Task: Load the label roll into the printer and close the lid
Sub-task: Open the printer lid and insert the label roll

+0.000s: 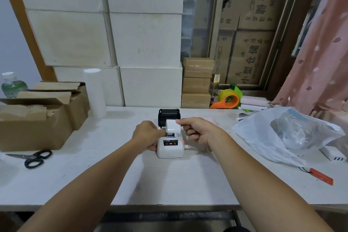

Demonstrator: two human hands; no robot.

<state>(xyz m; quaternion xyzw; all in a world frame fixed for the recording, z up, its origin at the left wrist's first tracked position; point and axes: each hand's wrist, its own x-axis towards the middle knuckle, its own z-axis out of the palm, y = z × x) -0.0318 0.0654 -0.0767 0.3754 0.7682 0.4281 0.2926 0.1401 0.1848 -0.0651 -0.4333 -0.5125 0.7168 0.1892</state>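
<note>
We see a small white printer (170, 147) standing near the middle of the pale desk (169, 181), and we place everything else from it. Its lid (169, 117), black inside, is swung up and back at the printer's far end, so the compartment lies open. The label roll (171, 126), white, hangs just above that open compartment, in front of the raised lid; we cannot tell whether its lower edge touches the printer.

Our right hand (199, 132) is closed on the label roll, thumb and forefinger pinching its right end, the other fingers curled under. Our left hand (147, 133) is wrapped around the printer's left side, fingers bent in toward the compartment; its fingertips are close to the roll's left end, though we cannot tell whether they touch it. On the printer's top face a red mark sits between two dark round buttons.

Well to the left of the printer lie black-handled scissors (34, 158), and beyond them an open cardboard box (37, 118). To the right of the printer sprawls a crumpled translucent plastic bag (282, 133), with a flat orange tool (322, 176) near the desk's right edge. Behind the printer and to its right, an orange and yellow tape dispenser (228, 99) rests at the back of the desk.
</note>
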